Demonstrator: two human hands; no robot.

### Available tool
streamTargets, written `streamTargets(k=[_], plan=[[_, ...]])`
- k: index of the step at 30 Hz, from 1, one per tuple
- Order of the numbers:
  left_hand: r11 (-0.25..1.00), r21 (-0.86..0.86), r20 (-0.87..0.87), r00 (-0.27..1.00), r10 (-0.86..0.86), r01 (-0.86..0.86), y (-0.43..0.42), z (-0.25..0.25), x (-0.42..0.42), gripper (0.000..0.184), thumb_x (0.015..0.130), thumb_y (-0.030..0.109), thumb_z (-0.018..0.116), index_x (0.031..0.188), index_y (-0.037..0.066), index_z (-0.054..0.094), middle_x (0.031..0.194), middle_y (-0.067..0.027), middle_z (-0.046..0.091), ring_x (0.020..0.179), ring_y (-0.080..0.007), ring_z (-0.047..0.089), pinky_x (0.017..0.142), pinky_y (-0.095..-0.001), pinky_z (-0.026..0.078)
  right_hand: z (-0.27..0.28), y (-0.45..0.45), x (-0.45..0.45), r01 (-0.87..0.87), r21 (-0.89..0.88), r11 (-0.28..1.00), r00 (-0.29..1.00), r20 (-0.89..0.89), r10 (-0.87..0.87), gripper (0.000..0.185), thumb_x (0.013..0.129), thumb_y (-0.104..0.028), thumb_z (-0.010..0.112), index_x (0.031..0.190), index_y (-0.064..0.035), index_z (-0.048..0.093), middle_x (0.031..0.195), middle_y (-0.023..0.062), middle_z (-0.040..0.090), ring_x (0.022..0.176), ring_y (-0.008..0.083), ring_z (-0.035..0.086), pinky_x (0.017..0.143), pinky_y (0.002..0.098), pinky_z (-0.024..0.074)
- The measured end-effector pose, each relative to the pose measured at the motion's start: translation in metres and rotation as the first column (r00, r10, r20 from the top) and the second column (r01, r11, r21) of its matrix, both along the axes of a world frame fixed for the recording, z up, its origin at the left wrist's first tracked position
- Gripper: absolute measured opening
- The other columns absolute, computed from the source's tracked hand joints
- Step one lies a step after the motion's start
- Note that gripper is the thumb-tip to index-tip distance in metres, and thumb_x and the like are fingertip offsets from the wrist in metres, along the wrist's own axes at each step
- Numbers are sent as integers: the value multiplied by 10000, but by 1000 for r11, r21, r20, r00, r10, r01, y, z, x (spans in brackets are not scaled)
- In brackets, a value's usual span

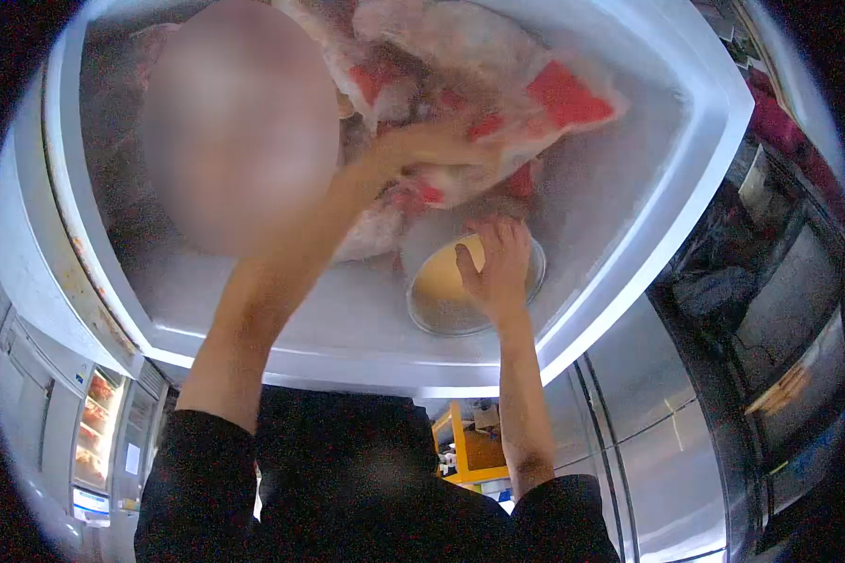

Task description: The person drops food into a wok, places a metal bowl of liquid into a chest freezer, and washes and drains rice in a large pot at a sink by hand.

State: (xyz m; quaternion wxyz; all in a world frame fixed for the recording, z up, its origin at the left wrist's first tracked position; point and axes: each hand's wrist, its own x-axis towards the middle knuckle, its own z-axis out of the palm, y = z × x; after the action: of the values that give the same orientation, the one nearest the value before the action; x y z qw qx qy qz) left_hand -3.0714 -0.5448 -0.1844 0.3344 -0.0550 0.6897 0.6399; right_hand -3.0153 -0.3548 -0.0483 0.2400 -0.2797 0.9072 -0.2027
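Right grip (499,258) holds the bowl (441,281) at one o'clock; left grip (441,145) too blurred to tell. Reaching the bags (451,42) seems underway, needing a firm pinch.

Over to the left, a lit cabinet (96,427) is glowing, reddish contents lining its shelves, and a pale panel (17,375) is standing beside it. On the right, shiny metallic panels (662,413) are catching streaks of light, while dark clutter (723,291) is crowding beyond the white chest (385,377). A yellow-framed shelf (455,441) is standing between.

Lit display case (115,422), yellow-framed shelf (458,443); shiny metal panels (662,413)
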Motion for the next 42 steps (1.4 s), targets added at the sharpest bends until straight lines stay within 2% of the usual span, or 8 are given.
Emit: streamTargets(k=[3,6,16,27,29,37,39,42], plan=[[961,172,208,961,181,-218,25,61,-36,825,790,466,660,1451,179,258,1335,-166,478,1213,-369,455,1023,-424,364,0,1,5,7,22,1000,998,65,-8,369,774,-230,624,1104,-82,555,1089,155,534,1074,383,460,1007,535,297],[806,-447,-683,730,-26,-389,82,-8,-40,624,797,386,639,1351,165,455,1285,-177,520,1171,-372,487,1004,-475,367,1,-5,-3,-12,-12,1000,996,84,13,350,769,-214,626,1086,-78,567,1069,146,536,1054,377,459,975,509,312],[287,-892,-449,750,-486,-348,-113,-34,50,560,719,209,667,1260,250,527,1400,-93,369,1315,-287,315,985,-639,254,3,-3,0,-6,15,1000,996,86,4,327,788,-200,616,1096,-95,578,1106,138,538,1062,360,469,969,502,315],[608,-525,-674,727,131,-596,-148,21,86,724,688,433,701,1335,214,460,1378,-158,399,1284,-322,366,994,-595,281,-5,-9,-3,-46,25,999,998,53,45,329,813,-251,621,1101,-99,580,1116,139,561,1089,357,477,945,500,355],[433,-859,-40,880,474,-273,-212,56,130,689,717,471,677,1302,152,504,1254,-183,527,1229,-339,447,989,-488,353,-7,-5,0,-48,68,997,996,77,43,335,816,-256,621,1108,-96,579,1127,144,560,1095,362,477,940,493,364],[29,-995,-84,980,178,-91,-378,-85,286,701,851,512,584,1400,135,367,1406,-80,406,1224,-231,447,1004,-372,398,-12,-2,5,-122,37,992,990,-69,124,312,826,-212,602,1092,-52,567,1125,164,550,1045,368,492,915,473,368],[190,120,153,207,966,-974,-337,-4,177,651,765,443,699,1204,-15,556,1234,-153,576,1153,-281,536,954,-371,437,-14,-4,4,-129,38,991,989,-70,132,311,825,-209,606,1087,-46,565,1112,163,552,1042,366,493,914,469,370],[280,-126,292,234,927,-952,-341,-7,137,772,789,439,697,1379,59,375,1373,-134,439,1151,-246,515,940,-373,451,-9,-7,3,-100,40,994,995,-10,100,310,820,-209,613,1080,-47,565,1086,158,554,1039,361,495,911,464,375]])
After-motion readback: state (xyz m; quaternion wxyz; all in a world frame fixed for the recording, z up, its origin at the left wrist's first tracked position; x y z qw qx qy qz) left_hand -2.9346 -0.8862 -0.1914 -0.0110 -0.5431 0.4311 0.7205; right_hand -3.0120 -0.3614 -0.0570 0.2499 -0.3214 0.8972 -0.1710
